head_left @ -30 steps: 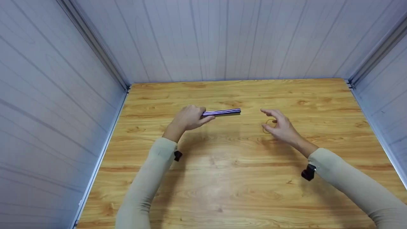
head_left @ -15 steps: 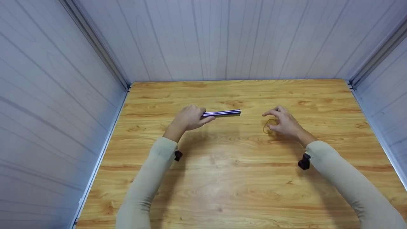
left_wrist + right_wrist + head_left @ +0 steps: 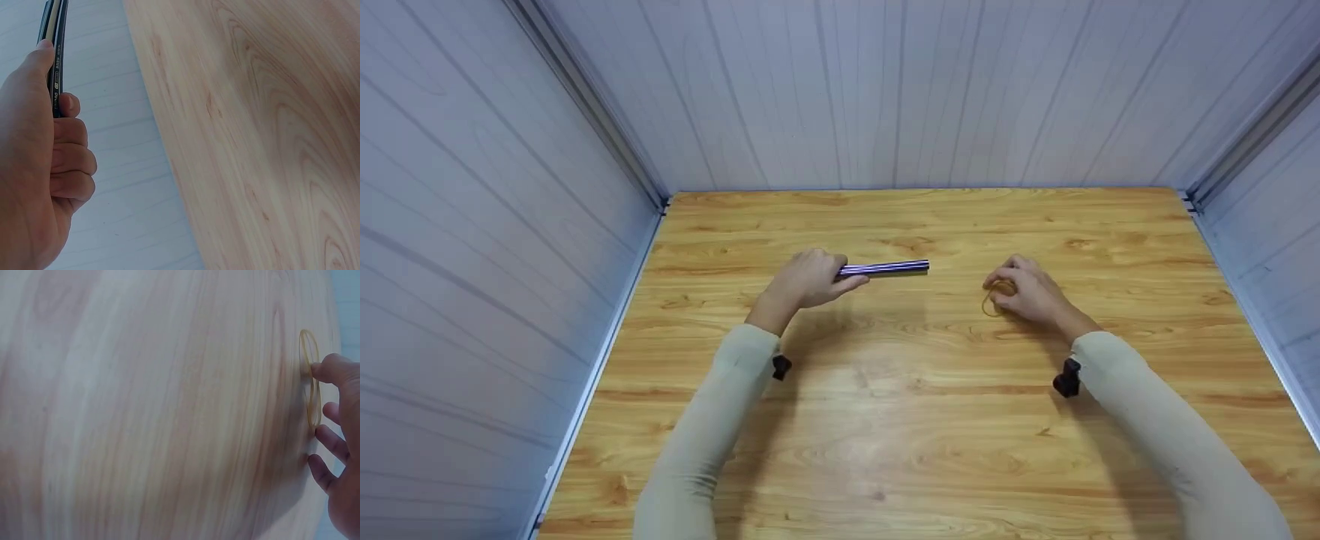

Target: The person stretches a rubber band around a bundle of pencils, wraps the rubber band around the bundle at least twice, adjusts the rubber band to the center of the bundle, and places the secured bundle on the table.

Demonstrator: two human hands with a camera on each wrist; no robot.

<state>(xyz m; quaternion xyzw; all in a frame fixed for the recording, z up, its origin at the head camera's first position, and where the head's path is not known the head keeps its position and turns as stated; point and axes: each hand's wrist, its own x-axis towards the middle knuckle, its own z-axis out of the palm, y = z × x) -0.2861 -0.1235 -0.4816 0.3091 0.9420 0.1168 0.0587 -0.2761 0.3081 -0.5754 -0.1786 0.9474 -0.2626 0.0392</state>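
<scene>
My left hand [image 3: 808, 279] grips a bundle of dark pencils [image 3: 889, 268] with light stripes, held roughly level above the table and pointing right. In the left wrist view, its fingers curl round the pencils [image 3: 57, 73], and lettering shows on one barrel. Over to the right, my right hand [image 3: 1031, 292] has thumb and fingers curled at a thin yellow rubber band [image 3: 987, 307]. The right wrist view has the thumb on the rubber band [image 3: 308, 382] and fingertips by its far end; the band looks twisted into narrow loops.
A wood-grain table [image 3: 877, 420] lies under both hands. Pale panel walls [image 3: 855, 97] stand at its back, left and right. Small black wrist cameras hang below both cuffs.
My right hand's fingers and thumb have drawn together at the rubber band, and the right forearm has shifted left. The left hand and the pencils stay almost still.
</scene>
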